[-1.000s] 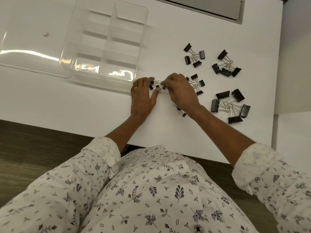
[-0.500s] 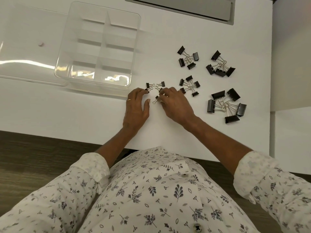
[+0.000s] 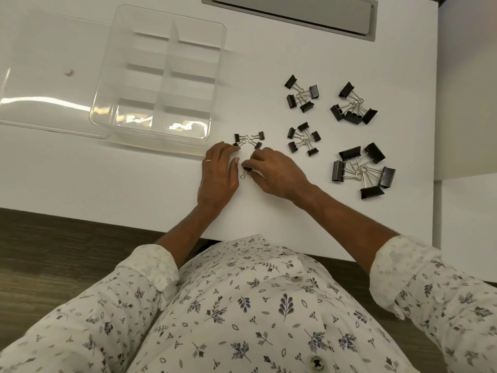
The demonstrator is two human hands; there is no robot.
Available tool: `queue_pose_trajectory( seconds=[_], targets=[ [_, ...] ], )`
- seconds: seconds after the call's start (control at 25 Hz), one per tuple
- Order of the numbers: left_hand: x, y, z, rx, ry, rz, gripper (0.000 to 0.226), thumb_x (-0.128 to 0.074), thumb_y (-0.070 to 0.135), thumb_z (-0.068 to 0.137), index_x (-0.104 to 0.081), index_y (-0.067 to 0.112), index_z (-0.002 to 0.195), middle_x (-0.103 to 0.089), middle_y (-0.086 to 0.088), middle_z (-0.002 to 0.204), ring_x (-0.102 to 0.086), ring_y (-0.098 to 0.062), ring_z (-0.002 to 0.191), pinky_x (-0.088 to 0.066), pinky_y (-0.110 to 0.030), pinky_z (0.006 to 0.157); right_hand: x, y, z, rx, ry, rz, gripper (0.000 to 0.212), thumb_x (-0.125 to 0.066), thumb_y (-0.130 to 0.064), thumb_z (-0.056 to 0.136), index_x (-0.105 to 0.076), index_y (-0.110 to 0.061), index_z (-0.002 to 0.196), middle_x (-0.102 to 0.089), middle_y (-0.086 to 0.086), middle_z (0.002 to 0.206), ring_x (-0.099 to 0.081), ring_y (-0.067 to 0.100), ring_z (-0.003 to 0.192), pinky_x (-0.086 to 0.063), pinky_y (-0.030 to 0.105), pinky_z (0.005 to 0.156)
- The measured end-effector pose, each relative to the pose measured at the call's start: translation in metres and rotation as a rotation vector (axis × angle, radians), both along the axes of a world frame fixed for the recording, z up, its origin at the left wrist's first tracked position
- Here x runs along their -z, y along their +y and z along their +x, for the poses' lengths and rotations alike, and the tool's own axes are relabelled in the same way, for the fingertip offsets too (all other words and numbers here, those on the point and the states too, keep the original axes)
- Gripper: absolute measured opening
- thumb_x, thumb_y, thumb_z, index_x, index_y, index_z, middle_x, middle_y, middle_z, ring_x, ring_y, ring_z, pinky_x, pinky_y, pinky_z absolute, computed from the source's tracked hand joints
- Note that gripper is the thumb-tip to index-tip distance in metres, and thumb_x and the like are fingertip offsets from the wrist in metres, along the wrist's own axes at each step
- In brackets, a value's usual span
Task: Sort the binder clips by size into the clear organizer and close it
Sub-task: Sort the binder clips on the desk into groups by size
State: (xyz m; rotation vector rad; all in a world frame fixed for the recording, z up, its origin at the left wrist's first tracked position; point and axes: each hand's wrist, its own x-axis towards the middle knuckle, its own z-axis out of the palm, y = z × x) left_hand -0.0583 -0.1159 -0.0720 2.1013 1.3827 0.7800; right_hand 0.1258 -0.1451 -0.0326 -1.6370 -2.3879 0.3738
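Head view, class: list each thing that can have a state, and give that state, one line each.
clear organizer: open, compartments empty.
lid: off, lying flat to its left.
left hand: flat on the table, fingertips touching the small clips.
right hand: pinching one loose clip.
larger clip piles: on the table, not yet in the organizer.

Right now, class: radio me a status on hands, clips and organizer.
Left hand open, fingertips at the smallest clips. Right hand pinches one tiny binder clip. Clear organizer open, compartments empty. Nothing blocks it.
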Motion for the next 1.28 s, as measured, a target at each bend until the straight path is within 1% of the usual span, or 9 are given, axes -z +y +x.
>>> queue_pose_trajectory(
  seconds=[0.08, 0.28, 0.4, 0.48, 0.6, 0.76, 1.04, 1.16, 1.28],
  targets=[
    [-0.001, -0.001, 0.001, -0.008, -0.006, 0.004, 0.028, -0.05, 0.014, 0.104, -0.06, 0.012, 0.13, -0.057, -0.005, 0.132, -0.049, -0.022, 0.13, -0.042, -0.039, 0.111, -0.003, 0.0, 0.001, 0.026, -0.012, -0.011, 0.019, -0.062, -0.027, 0.095, -0.07, -0.012, 0.104, -0.065, 0.006, 0.093, -0.06, 0.028, 0.08, -0.049, 0.041, 0.063],
    [-0.001, -0.001, 0.001, -0.02, -0.023, -0.006, 0.026, -0.048, 0.014, 0.106, -0.061, 0.011, 0.128, -0.059, -0.006, 0.131, -0.05, -0.023, 0.129, -0.041, -0.039, 0.111, -0.003, 0.01, 0.005, 0.244, -0.061, 0.001, 0.029, -0.068, -0.041, 0.091, -0.069, -0.012, 0.097, -0.067, 0.005, 0.092, -0.063, 0.026, 0.084, -0.048, 0.039, 0.066],
    [0.001, -0.001, 0.001, -0.014, -0.023, -0.002, 0.026, -0.048, 0.013, 0.106, -0.061, 0.011, 0.128, -0.06, -0.006, 0.131, -0.05, -0.023, 0.13, -0.041, -0.041, 0.112, -0.004, 0.019, 0.003, 0.286, -0.117, 0.028, 0.039, -0.066, -0.052, 0.09, -0.067, -0.013, 0.09, -0.064, 0.003, 0.086, -0.061, 0.025, 0.079, -0.044, 0.038, 0.063],
    [0.001, -0.001, 0.001, -0.002, -0.019, 0.002, 0.026, -0.048, 0.013, 0.105, -0.061, 0.011, 0.128, -0.06, -0.005, 0.132, -0.05, -0.024, 0.131, -0.041, -0.043, 0.112, -0.006, 0.02, 0.002, 0.3, -0.112, 0.043, 0.041, -0.064, -0.056, 0.09, -0.067, -0.015, 0.093, -0.065, 0.0, 0.088, -0.061, 0.023, 0.08, -0.044, 0.038, 0.064],
    [0.001, -0.002, 0.001, 0.002, -0.016, -0.01, 0.027, -0.048, 0.014, 0.105, -0.061, 0.012, 0.129, -0.06, -0.004, 0.132, -0.049, -0.023, 0.134, -0.039, -0.043, 0.115, -0.005, 0.014, 0.007, 0.296, -0.08, 0.085, 0.029, -0.069, -0.045, 0.091, -0.069, -0.017, 0.098, -0.067, -0.001, 0.092, -0.062, 0.023, 0.083, -0.043, 0.037, 0.066],
    [0.001, -0.001, 0.001, 0.029, 0.009, 0.021, 0.029, -0.048, 0.015, 0.105, -0.063, 0.011, 0.129, -0.063, -0.005, 0.132, -0.051, -0.024, 0.134, -0.039, -0.045, 0.115, 0.001, 0.002, 0.01, 0.213, -0.132, 0.145, 0.012, -0.069, -0.025, 0.093, -0.071, -0.018, 0.103, -0.069, 0.0, 0.095, -0.064, 0.025, 0.084, -0.043, 0.037, 0.067],
    [0.0, -0.001, 0.001, 0.077, 0.058, 0.018, 0.032, -0.047, 0.016, 0.105, -0.06, 0.012, 0.134, -0.061, -0.004, 0.138, -0.046, -0.022, 0.141, -0.033, -0.041, 0.119, 0.004, 0.009, 0.003, 0.253, -0.12, 0.147, 0.016, -0.06, -0.018, 0.096, -0.072, -0.02, 0.107, -0.069, 0.0, 0.098, -0.064, 0.025, 0.086, -0.045, 0.038, 0.066],
    [0.001, -0.002, 0.0, 0.105, 0.047, 0.009, 0.032, -0.049, 0.016, 0.105, -0.059, 0.012, 0.135, -0.059, -0.004, 0.139, -0.044, -0.022, 0.142, -0.033, -0.041, 0.12, -0.004, 0.0, 0.012, 0.338, -0.016, 0.142, 0.016, -0.06, -0.017, 0.097, -0.072, -0.016, 0.108, -0.069, 0.002, 0.098, -0.064, 0.025, 0.086, -0.05, 0.039, 0.069],
    [0.0, -0.003, -0.001, 0.133, 0.042, 0.032, 0.031, -0.053, 0.017, 0.103, -0.06, 0.011, 0.133, -0.058, -0.006, 0.137, -0.044, -0.023, 0.141, -0.035, -0.042, 0.119, -0.009, -0.023, 0.033, 0.538, 0.189, 0.115, 0.016, -0.058, -0.017, 0.099, -0.07, -0.016, 0.11, -0.068, 0.0, 0.104, -0.063, 0.019, 0.096, -0.053, 0.034, 0.08]
  ],
)
